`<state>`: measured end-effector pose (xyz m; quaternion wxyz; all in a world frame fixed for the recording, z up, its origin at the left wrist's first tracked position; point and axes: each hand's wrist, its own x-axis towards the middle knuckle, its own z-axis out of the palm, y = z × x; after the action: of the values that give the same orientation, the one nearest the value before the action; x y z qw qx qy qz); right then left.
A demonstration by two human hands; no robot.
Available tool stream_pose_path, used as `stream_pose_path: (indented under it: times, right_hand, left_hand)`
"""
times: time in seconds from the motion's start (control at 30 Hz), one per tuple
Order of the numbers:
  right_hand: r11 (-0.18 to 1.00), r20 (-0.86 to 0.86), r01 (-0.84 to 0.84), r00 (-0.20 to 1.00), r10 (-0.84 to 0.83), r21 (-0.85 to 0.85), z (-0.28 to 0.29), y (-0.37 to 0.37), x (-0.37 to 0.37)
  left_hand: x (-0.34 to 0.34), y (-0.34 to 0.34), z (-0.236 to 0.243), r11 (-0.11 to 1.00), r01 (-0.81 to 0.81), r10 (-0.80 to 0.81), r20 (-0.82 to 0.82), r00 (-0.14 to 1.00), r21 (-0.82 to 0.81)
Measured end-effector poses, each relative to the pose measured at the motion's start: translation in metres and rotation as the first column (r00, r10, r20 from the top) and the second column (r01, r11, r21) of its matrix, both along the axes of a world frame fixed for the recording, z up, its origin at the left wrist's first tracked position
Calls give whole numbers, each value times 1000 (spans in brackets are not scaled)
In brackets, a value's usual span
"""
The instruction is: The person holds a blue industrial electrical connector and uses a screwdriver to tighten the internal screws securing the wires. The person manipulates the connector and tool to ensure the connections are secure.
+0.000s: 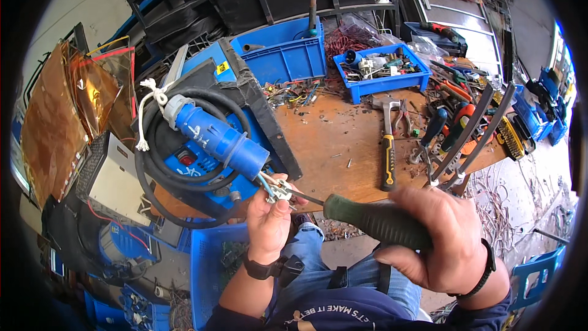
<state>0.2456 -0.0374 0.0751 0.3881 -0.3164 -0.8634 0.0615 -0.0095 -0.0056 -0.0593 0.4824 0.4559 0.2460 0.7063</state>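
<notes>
Fingers of the left hand (267, 217) pinch a small off-white terminal piece (280, 192) just beside a blue cylindrical plastic plug (214, 141); the right hand (446, 233) grips a dark-green ribbed-handled screwdriver (373, 217), its metal shaft pointing at the piece.

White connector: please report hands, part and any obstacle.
Left hand pinches white connector. Right hand grips green screwdriver, tip at connector. Wires run between connector and blue plug. Hammer lies apart on table.

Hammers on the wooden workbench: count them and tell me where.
1: the hammer beyond the right hand, left of the pliers. The tool pile may hide more.
</notes>
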Motion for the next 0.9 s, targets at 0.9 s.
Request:
stream_pose_path:
  times: [0.9]
  right_hand:
    - [962,-354,-192,928,115,-193,-92,6,-21]
  left_hand:
    - [-68,-28,43,942,-118,-105,-610,785,-314]
